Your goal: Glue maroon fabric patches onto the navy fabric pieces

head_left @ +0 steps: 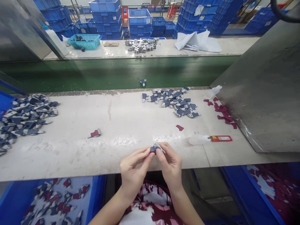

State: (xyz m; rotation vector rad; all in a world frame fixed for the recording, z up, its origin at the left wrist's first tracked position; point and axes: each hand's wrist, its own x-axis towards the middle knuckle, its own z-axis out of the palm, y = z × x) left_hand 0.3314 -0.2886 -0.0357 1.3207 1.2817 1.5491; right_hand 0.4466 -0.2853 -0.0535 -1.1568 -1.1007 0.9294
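Both of my hands meet at the front edge of the white worktop [112,156], gripping one small grey, dark blue and maroon plastic part [155,148]. Fingertips of my left hand [136,164] pinch its left end, and my right hand [170,161] pinches the right end; the fingers partly cover it. Beyond them lies a single maroon piece [180,127]. Further back spreads a pile of dark blue and grey parts [174,101]. To the left rests a part with a maroon face [95,133].
A larger heap of blue and grey parts [28,115] covers the left end. Maroon pieces [223,112] lie by the metal panel [269,93]. A red-labelled tube [220,138] is at right. Blue bins [97,193] stand below. One part [142,82] sits on the green belt [103,75].
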